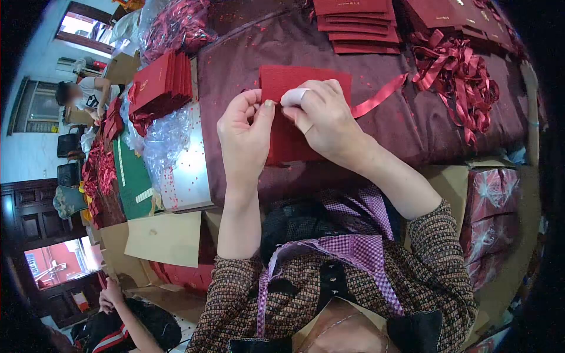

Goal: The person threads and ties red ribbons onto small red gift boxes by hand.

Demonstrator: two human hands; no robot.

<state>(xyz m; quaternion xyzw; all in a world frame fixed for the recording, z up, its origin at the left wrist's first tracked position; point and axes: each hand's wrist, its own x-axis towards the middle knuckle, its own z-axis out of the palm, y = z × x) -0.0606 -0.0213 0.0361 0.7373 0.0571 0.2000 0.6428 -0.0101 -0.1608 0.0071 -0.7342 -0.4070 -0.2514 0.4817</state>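
A red card folder (306, 73) lies on the dark maroon cloth in front of me, partly covered by my hands. My left hand (244, 132) is at the folder's left side, thumb and fingers closed in a pinch. Against it, over the middle of the folder, my right hand (323, 115) is pinched too, with white tape around a finger. A bit of dark red ribbon seems to run between the fingertips, mostly hidden. From the folder's right edge, a shiny red ribbon (379, 97) trails across the cloth.
Stacked red folders (359, 26) lie at the back, with a heap of red ribbons (459, 82) at right. More folders (162, 85) stand at left beside clear plastic wrap (168, 141). Open cardboard boxes flank me. One person (91, 94) works at far left; another's arm (126, 315) shows lower left.
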